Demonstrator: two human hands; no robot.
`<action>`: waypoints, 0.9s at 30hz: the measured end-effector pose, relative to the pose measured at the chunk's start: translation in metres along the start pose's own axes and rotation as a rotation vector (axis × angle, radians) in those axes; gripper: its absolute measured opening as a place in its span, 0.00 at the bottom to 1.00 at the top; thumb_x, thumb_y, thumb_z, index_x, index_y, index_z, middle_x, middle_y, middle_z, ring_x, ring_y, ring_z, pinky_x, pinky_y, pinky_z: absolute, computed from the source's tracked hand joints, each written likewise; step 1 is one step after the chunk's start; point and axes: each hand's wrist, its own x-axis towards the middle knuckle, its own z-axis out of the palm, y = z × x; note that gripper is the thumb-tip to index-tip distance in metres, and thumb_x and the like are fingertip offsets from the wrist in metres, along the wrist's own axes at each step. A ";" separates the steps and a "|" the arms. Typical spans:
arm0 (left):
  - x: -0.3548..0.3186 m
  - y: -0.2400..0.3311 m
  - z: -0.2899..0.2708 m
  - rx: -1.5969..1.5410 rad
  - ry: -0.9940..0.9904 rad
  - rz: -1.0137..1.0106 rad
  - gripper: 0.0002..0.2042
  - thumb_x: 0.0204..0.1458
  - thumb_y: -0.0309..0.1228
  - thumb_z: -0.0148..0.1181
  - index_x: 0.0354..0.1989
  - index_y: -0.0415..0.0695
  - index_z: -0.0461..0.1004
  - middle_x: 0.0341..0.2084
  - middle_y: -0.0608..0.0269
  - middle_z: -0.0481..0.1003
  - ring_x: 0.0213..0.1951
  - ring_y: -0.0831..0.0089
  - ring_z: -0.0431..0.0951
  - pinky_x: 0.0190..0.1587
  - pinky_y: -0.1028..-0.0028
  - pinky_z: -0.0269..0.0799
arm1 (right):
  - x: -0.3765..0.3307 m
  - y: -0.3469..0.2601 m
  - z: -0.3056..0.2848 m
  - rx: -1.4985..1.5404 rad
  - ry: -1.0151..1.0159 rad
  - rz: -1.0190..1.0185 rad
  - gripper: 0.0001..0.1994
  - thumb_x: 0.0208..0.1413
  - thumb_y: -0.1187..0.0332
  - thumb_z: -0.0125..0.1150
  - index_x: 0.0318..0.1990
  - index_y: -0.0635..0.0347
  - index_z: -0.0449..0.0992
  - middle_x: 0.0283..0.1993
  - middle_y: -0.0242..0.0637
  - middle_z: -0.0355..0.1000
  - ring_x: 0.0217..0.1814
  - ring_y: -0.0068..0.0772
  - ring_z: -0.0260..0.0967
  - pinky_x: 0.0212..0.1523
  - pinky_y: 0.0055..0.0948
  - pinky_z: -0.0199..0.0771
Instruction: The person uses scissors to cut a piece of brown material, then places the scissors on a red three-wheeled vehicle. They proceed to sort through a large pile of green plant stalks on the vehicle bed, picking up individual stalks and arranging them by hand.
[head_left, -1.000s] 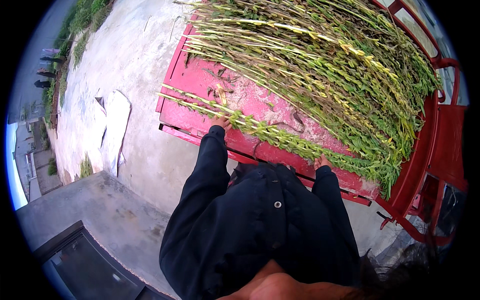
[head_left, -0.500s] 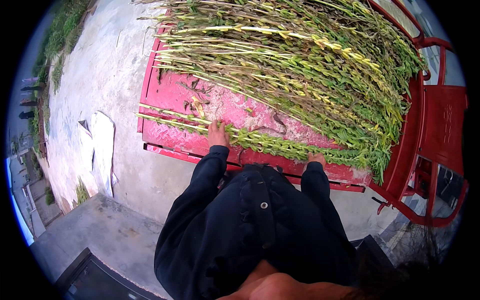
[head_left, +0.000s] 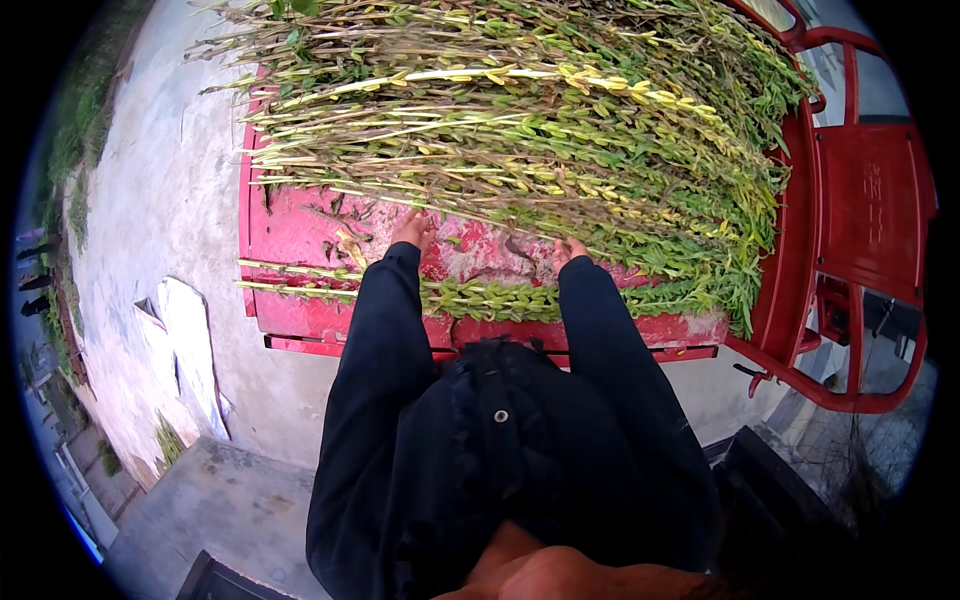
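Observation:
My left hand (head_left: 412,230) is open over the bare strip of the red truck bed (head_left: 290,225), its fingers at the near edge of the big pile of sesame stalks (head_left: 500,150). To the right, my right hand (head_left: 568,252) reaches the same edge with its fingers apart; its fingertips are partly hidden among the pods. Neither hand visibly grips a stalk. Two or so loose sesame stalks (head_left: 490,300) lie along the bed's front edge, beneath my forearms. The stalks' cut ends point left and their leafy tips right.
A red metal frame and panel (head_left: 872,210) rise at the bed's right end. Dry leaf scraps and pale chaff (head_left: 465,250) are scattered on the bed. A white sack (head_left: 190,340) lies on the concrete ground (head_left: 190,220) to the left.
Both my hands have left the loose stalks at the front edge and moved forward to the pile. The right hand has also shifted left, and the view has tilted slightly.

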 end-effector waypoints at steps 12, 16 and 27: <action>0.057 0.014 0.010 -0.257 0.361 -0.165 0.18 0.54 0.30 0.44 0.54 0.49 0.57 0.44 0.55 0.66 0.48 0.62 0.66 0.46 0.61 0.66 | -0.014 0.000 0.016 -0.231 -0.171 0.005 0.23 0.56 0.69 0.47 0.58 0.61 0.50 0.44 0.40 0.67 0.38 0.31 0.69 0.24 0.24 0.70; 0.061 0.025 0.024 -0.177 0.406 -0.182 0.11 0.47 0.27 0.52 0.40 0.46 0.63 0.30 0.55 0.69 0.34 0.64 0.70 0.34 0.63 0.69 | -0.013 0.003 0.036 0.067 -0.087 0.008 0.09 0.56 0.69 0.46 0.43 0.61 0.62 0.31 0.34 0.67 0.28 0.26 0.68 0.21 0.24 0.67; 0.023 0.025 0.039 -0.395 0.246 -0.195 0.22 0.54 0.33 0.44 0.57 0.44 0.53 0.55 0.55 0.57 0.57 0.63 0.58 0.58 0.59 0.54 | -0.017 -0.004 0.033 0.123 -0.229 0.128 0.09 0.53 0.64 0.53 0.31 0.54 0.60 0.21 0.30 0.59 0.19 0.25 0.60 0.19 0.27 0.63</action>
